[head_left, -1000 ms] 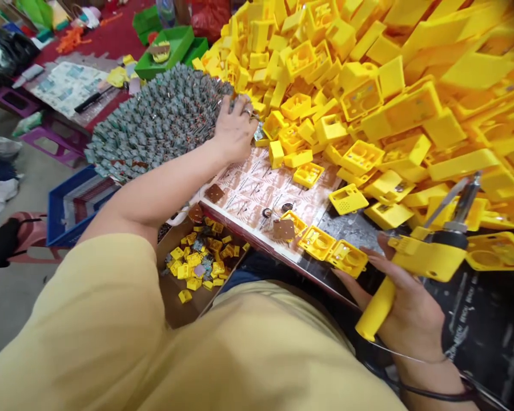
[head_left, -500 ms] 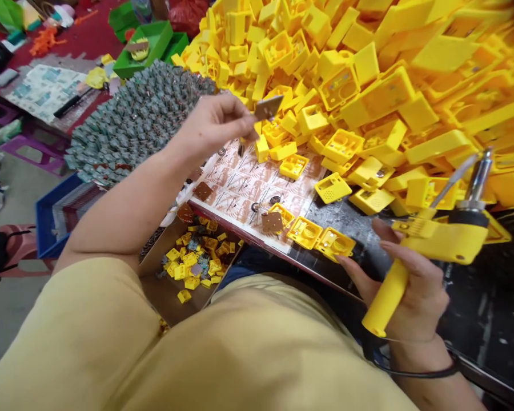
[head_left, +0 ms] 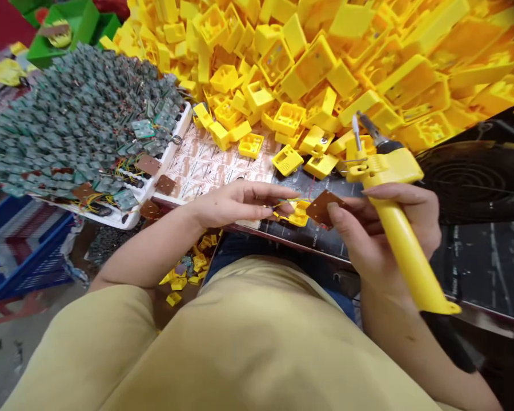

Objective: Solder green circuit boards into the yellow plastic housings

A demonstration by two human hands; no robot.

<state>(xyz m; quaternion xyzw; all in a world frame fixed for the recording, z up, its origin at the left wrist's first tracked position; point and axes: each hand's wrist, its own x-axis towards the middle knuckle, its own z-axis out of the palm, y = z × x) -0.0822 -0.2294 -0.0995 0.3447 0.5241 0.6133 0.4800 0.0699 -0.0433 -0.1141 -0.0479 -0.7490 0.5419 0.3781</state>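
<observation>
My right hand (head_left: 381, 240) is wrapped around a yellow soldering gun (head_left: 405, 251) whose metal tip points up and away. The thumb and fingers of the same hand also pinch a brown circuit board (head_left: 323, 208), tilted on its corner. My left hand (head_left: 235, 202) reaches in from the left, fingertips closed on thin wires (head_left: 285, 202) that run toward the board. What else lies in the left fingertips is hidden. Just below and behind the wires sits an open yellow plastic case (head_left: 298, 213), partly covered by the fingers and board.
A high heap of yellow cases (head_left: 278, 63) fills the back. At left, a white tray (head_left: 132, 218) is piled with wired green circuit boards (head_left: 81, 120). A cardboard box of yellow pieces (head_left: 180, 282) stands below the edge. A round fan-like grille (head_left: 462, 177) is at right.
My left hand has come down from the heap toward my right hand. My right hand, earlier holding only the soldering gun, now also grips a brown circuit board. The view has shifted.
</observation>
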